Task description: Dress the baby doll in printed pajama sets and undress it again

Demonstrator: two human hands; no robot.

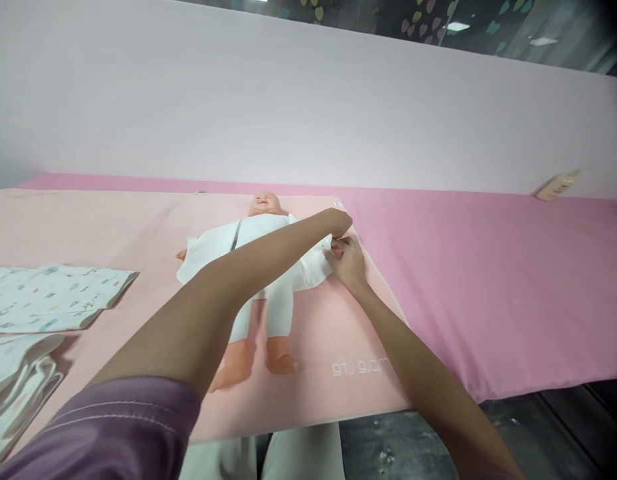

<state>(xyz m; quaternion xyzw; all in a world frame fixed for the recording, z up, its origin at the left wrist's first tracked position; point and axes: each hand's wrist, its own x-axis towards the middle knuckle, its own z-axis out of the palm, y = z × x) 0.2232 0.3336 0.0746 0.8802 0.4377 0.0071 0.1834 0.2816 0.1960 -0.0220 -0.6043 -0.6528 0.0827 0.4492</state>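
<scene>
A baby doll (266, 203) lies on its back on a pale pink mat, dressed in a white baby garment (279, 309) with wide sleeves and long legs. At the end of the sleeve on the right side of the view, my right hand (350, 265) pinches the white sleeve (315, 267) beside the doll's small hand. Just above it, my left hand (339, 223) is closed and bent down over the same sleeve end; its fingertips are hidden. My left forearm crosses over the doll's body and covers part of the garment. Both doll feet are bare.
Folded white printed cloths (53, 297) lie on the left of the pale pink mat (153, 230). A deeper pink cover (488, 280) spreads to the right. A cream-coloured tube or bottle (557, 185) leans by the white wall (308, 113) behind.
</scene>
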